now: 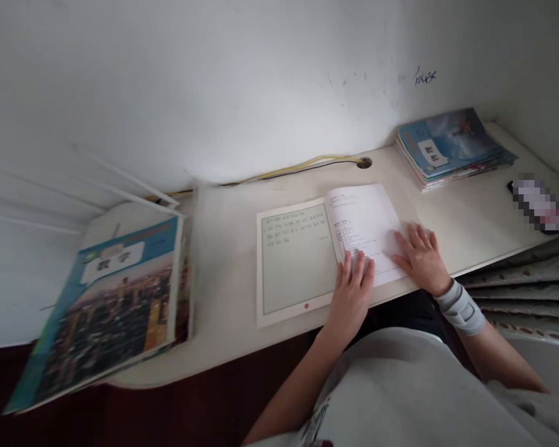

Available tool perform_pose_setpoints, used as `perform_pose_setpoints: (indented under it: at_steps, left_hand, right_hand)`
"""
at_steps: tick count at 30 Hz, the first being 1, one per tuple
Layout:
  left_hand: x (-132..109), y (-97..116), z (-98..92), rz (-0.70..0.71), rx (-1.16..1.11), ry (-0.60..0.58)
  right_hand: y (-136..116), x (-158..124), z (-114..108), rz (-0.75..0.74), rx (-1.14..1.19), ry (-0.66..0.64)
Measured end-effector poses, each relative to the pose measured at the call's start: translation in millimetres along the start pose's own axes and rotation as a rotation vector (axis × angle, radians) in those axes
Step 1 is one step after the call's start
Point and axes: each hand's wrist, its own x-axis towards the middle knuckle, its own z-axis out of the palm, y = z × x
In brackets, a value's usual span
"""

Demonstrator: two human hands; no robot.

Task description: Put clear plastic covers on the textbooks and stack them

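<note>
An open book (298,267) lies flat on the desk in front of me. Its left page is greenish with a few lines of print near the top, and its right page is white with small print. My left hand (354,285) rests with fingers stretched out across the lower part of the right page, near the fold. At that page's right edge lies my right hand (422,257), fingers spread, partly on the desk. A grey wrist wrap (463,307) is around my right wrist. Neither hand grips anything.
Textbooks (116,298) with a city cover lie at the desk's left end, overhanging its edge. A stack of books (451,149) stands at the back right, with a phone (538,205), partly blurred out, near it. Yellow and black cables (289,169) run along the wall into a hole.
</note>
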Motion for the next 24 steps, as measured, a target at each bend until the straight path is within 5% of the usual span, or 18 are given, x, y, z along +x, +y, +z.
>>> perform_pose_setpoints:
  at_steps: [13,16,20,24]
  left_hand:
    - [11.4,2.1,-6.0,0.059,-0.019,-0.113]
    - [5.3,-5.8,-19.6,-0.034,-0.015,-0.113]
    - [-18.7,-41.4,-42.5,-0.177,-0.023,-0.133]
    - [-43.8,-82.9,-48.7,-0.520,-0.041,-0.001]
  right_hand:
    - [1.6,0.1,1.6,-0.005,0.020,-0.002]
    - [2.1,-2.9,1.8,-0.010,-0.006,0.010]
    - [-2.2,-3.7,-4.6,-0.047,-0.045,0.053]
    - [-13.4,8.9,-12.7,-0.264,0.019,0.093]
